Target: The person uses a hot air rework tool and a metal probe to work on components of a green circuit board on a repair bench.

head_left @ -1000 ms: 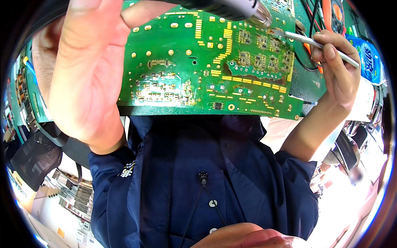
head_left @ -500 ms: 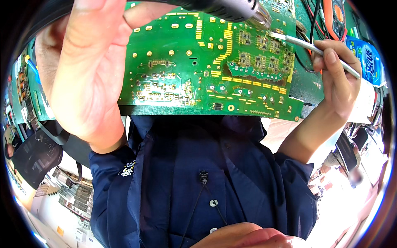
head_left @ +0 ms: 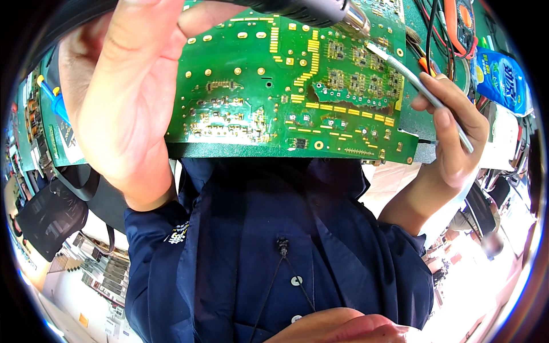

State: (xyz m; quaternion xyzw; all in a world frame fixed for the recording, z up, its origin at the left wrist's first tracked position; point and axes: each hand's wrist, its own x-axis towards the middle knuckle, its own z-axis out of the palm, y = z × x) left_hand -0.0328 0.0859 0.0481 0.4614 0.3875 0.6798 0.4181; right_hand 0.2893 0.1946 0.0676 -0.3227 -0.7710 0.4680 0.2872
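Note:
A large green circuit board [head_left: 229, 126] lies across the bench before me, with gold pads, small chips and a browned, ragged strip. My left hand [head_left: 128, 97] is wrapped round a black hot air gun [head_left: 309, 12] at the top. Its metal nozzle points at the chips on the board's far right. Between thumb and fingers, my right hand [head_left: 454, 123] grips a slim silver craft knife [head_left: 414, 80]. The knife's flat tip meets the board, or hovers just over it, beside the nozzle; contact cannot be told.
A blue packet [head_left: 503, 83] lies to the right, near an orange and grey meter [head_left: 459, 26] and several cables. A brush [head_left: 413, 37] rests beside the board's right edge. Blue-handled tools [head_left: 52, 97] lie at the left. Dark chairs [head_left: 51, 214] stand behind on the left.
My right hand has moved down and left, and the knife now slants more steeply with its tip slightly further left. The hot air gun's nozzle has shifted slightly left.

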